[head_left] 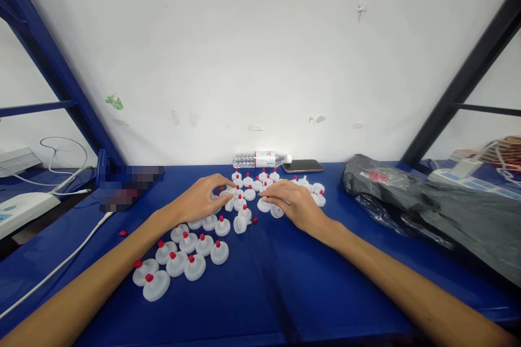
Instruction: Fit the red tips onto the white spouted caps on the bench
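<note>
My left hand (205,195) is closed, with a white funnel-shaped plastic lid (228,201) tilted between thumb and fingers. My right hand (295,200) has its fingertips drawn together on the red tip of another white lid (264,205). Under the right palm lies a lid turned on its side (277,211). Many round white lids with red tips (194,268) stand in loose rows at the front left, and more cluster between and behind my hands. A tipped lid without a red tip (240,224) lies beside a loose red cap (254,220).
A clear water bottle (260,159) lies against the wall beside a phone (303,165). A dark grey plastic bag (407,200) covers the right side of the blue table (325,293). At the left are a white cable (61,263), another loose red cap (123,233) and a power strip (28,209).
</note>
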### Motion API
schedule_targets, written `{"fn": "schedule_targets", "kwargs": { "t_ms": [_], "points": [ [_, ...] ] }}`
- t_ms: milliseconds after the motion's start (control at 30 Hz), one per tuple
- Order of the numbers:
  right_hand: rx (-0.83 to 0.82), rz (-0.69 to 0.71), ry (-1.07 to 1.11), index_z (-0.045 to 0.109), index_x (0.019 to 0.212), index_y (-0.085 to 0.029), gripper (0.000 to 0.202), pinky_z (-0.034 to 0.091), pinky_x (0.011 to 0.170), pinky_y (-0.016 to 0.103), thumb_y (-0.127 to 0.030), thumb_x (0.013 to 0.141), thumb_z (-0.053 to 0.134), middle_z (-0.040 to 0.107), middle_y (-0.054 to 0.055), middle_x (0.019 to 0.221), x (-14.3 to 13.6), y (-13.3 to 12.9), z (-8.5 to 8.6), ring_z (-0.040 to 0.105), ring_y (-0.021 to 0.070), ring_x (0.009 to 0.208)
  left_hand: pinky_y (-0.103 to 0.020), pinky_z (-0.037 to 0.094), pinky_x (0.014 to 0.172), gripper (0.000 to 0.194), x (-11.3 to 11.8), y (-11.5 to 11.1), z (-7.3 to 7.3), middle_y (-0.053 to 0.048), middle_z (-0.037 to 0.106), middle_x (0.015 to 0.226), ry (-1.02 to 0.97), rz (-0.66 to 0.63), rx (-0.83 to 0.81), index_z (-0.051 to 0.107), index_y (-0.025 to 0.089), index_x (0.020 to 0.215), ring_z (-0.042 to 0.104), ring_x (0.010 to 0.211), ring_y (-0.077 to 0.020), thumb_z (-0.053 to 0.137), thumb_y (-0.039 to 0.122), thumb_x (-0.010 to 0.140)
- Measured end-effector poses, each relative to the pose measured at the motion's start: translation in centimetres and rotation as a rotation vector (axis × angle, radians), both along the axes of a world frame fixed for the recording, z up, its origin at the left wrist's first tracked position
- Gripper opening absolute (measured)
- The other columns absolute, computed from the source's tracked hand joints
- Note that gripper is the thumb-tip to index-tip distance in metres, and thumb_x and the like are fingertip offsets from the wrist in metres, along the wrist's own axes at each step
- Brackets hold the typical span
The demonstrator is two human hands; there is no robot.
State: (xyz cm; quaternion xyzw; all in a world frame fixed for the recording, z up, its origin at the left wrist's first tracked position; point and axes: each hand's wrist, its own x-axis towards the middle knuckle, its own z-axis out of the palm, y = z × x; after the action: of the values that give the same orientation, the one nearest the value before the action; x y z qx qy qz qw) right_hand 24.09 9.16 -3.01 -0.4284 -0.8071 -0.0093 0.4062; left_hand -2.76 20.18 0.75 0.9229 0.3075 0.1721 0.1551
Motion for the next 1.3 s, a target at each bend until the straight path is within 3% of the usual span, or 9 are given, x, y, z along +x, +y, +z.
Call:
{"fn": "schedule_targets", "kwargs": {
  "t_ms": [267, 500, 667, 867, 1067, 1167, 1300],
  "points": [
    [-0.022, -0.059, -0.019, 0.077, 0.105, -0.025, 0.017, 0.057, 0.085, 0.038, -0.035, 0.101, 0.064, 0.078, 0.004, 0.095, 0.2, -0.1, 0.1, 0.07, 0.0225, 0.094, -0.04, 0.051, 0.1, 0.042, 0.0, 0.3, -0.3, -0.006, 0.069, 0.13, -0.012, -0.003, -0.004, 0.069, 0.027, 0.125, 0.065, 0.117, -0.0278, 0.053, 0.054, 0.098],
    [-0.054, -0.098, -0.016, 0.075, 0.108, -0.025, 0.02, 0.058, 0.078, 0.033, -0.039, 0.102, 0.062, 0.072, 0.006, 0.102, 0.0, -0.5, 0.4, 0.07, 0.0182, 0.083, -0.038, 0.052, 0.098, 0.042, -0.1, 0.4, -0.5, -0.005, 0.069, 0.131, -0.02, -0.007, -0.011, 0.07, 0.028, 0.125, 0.064, 0.12, -0.0277, 0.053, 0.055, 0.098],
    [-0.064, -0.169, -0.049, 0.071, 0.119, -0.026, 0.025, 0.055, 0.096, 0.04, -0.037, 0.107, 0.053, 0.071, 0.007, 0.118, -0.2, -0.8, 0.8, 0.068, 0.023, 0.109, -0.039, 0.051, 0.097, 0.042, 0.0, 0.3, -0.5, -0.006, 0.069, 0.13, -0.023, -0.01, -0.012, 0.069, 0.028, 0.125, 0.063, 0.119, -0.0283, 0.053, 0.055, 0.098],
    [-0.06, -0.19, -0.182, 0.068, 0.129, -0.03, 0.03, 0.046, 0.112, 0.052, -0.041, 0.102, 0.059, 0.062, 0.009, 0.142, -0.9, -1.1, 0.3, 0.055, 0.0291, 0.134, -0.039, 0.052, 0.092, 0.04, 0.0, 0.6, -0.7, -0.007, 0.07, 0.123, -0.039, -0.014, -0.005, 0.07, 0.026, 0.123, 0.066, 0.108, -0.0267, 0.053, 0.051, 0.098],
    [-0.023, -0.387, -0.172, 0.068, 0.13, -0.023, 0.034, 0.039, 0.116, 0.058, -0.036, 0.106, 0.048, 0.059, 0.014, 0.145, 0.2, -0.6, 0.5, 0.049, 0.0332, 0.139, -0.035, 0.054, 0.084, 0.03, 0.2, 1.0, -0.8, -0.006, 0.073, 0.106, -0.091, -0.013, -0.009, 0.075, 0.025, 0.11, 0.068, 0.094, -0.0223, 0.052, 0.04, 0.097],
    [-0.047, -0.482, -0.147, 0.068, 0.132, -0.02, 0.038, 0.042, 0.11, 0.063, -0.038, 0.106, 0.047, 0.058, 0.018, 0.146, 1.3, -0.2, 0.5, 0.048, 0.0388, 0.139, -0.034, 0.054, 0.082, 0.029, 0.4, 1.1, -0.7, -0.005, 0.074, 0.106, -0.112, -0.014, -0.013, 0.077, 0.025, 0.104, 0.068, 0.094, -0.0216, 0.052, 0.037, 0.097],
    [-0.117, -0.46, -0.157, 0.075, 0.119, -0.021, 0.032, 0.052, 0.1, 0.054, -0.037, 0.104, 0.051, 0.073, 0.014, 0.123, 1.9, 0.4, 0.1, 0.062, 0.0347, 0.122, -0.035, 0.054, 0.082, 0.03, 0.4, 1.1, -0.8, -0.005, 0.075, 0.108, -0.122, -0.019, -0.004, 0.077, 0.025, 0.104, 0.069, 0.096, -0.0223, 0.052, 0.04, 0.099]
  ]
}}
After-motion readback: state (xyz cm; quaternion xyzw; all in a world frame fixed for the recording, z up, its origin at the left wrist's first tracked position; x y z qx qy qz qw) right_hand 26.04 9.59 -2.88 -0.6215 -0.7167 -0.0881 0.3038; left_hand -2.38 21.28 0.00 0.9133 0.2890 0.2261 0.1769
